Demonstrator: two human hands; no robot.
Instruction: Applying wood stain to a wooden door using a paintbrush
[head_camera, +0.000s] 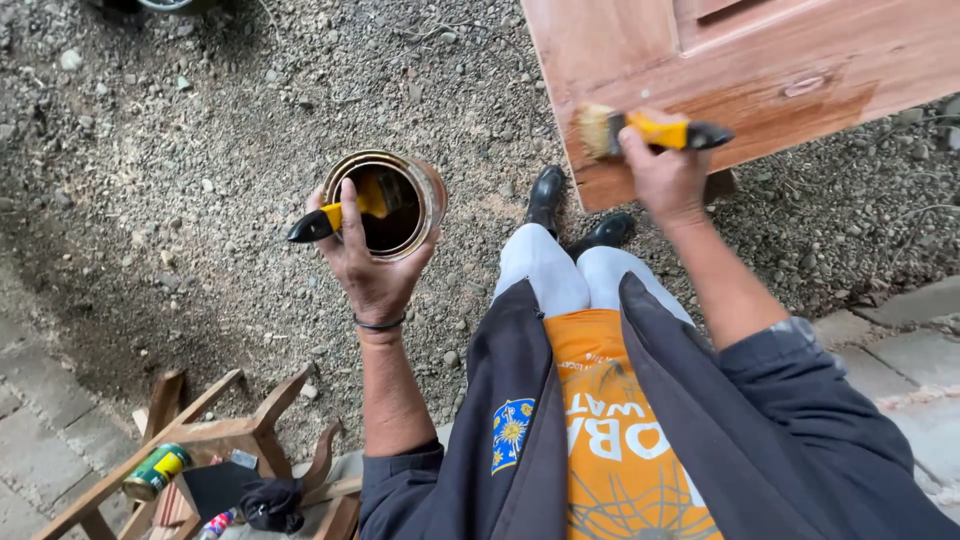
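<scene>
My left hand (368, 262) holds a round metal can (422, 190) of dark liquid from below. A second brush (345, 210) with a yellow and black handle rests across the can's rim, pinned by my fingers. My right hand (664, 175) grips a brush (640, 131) with a yellow ferrule, black handle and pale bristles. Its bristles lie against the lower corner of a reddish wooden door panel (760, 70), where a darker wet patch shows. My black shoes (575, 212) stand just below the panel's edge.
Loose gravel (200, 150) covers the ground. A small wooden stool frame (210, 440) at lower left holds a green and yellow can (155, 470), a dark cloth and small items. Paving stones (890, 340) run along the right and lower left.
</scene>
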